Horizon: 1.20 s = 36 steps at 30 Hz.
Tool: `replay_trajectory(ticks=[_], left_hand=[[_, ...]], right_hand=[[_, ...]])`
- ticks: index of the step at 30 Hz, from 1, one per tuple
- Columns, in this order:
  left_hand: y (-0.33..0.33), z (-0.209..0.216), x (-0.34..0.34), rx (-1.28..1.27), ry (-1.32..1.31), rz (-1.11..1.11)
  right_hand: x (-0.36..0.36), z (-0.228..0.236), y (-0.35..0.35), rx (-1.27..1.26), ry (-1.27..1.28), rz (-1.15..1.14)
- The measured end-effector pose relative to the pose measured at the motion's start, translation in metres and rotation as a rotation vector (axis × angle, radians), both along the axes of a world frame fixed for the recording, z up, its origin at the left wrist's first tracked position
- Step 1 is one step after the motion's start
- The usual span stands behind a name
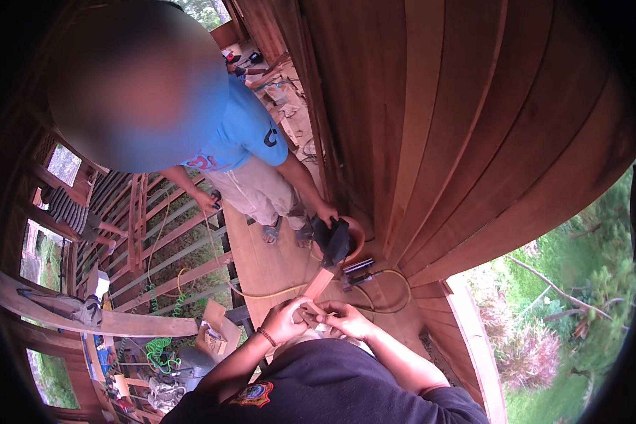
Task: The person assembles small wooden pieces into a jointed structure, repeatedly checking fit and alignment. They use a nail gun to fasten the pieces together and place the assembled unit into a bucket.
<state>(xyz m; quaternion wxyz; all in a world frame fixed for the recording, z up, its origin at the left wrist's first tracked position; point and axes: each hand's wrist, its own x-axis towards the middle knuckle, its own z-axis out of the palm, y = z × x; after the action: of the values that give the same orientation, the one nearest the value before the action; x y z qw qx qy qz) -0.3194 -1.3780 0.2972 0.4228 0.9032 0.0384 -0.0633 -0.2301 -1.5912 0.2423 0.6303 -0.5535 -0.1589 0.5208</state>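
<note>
In front of my torso, my left hand (284, 323) is closed around a reddish strip of wood (319, 284) that points away from me. My right hand (348, 321) meets it from the other side, its fingers pinched on a small brown piece of wood (309, 311). Part of this piece is hidden by my fingers. Just past the strip's far end, a co-worker's hand (325, 214) holds a black cloth or bag (332, 242) at an orange-brown bucket (357, 239). What is inside the bucket is hidden.
The co-worker in a blue shirt (251, 131) stands ahead on the wooden planks (258, 272). A yellow hose (265, 295) loops past a dark metal tool (358, 272). Plank siding (431, 127) rises on the right. Open joists (191, 219) and a cardboard box (218, 328) lie left; another person (85, 215) is beyond.
</note>
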Motion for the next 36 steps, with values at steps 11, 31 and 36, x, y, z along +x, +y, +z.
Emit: replay_trajectory(ticks=[11, 31, 36], left_hand=[[0.004, 0.008, 0.012, 0.048, 0.051, -0.054], [0.080, -0.029, -0.019, -0.582, -0.085, 0.317], [0.117, -0.054, -0.044, -0.541, -0.106, 0.537]], right_hand=[[-0.002, 0.001, -0.020, -0.065, 0.075, -0.227], [-0.107, -0.170, -0.198, -1.145, 0.150, -0.391], [-0.095, -0.155, -0.161, -1.168, -0.012, -0.218]])
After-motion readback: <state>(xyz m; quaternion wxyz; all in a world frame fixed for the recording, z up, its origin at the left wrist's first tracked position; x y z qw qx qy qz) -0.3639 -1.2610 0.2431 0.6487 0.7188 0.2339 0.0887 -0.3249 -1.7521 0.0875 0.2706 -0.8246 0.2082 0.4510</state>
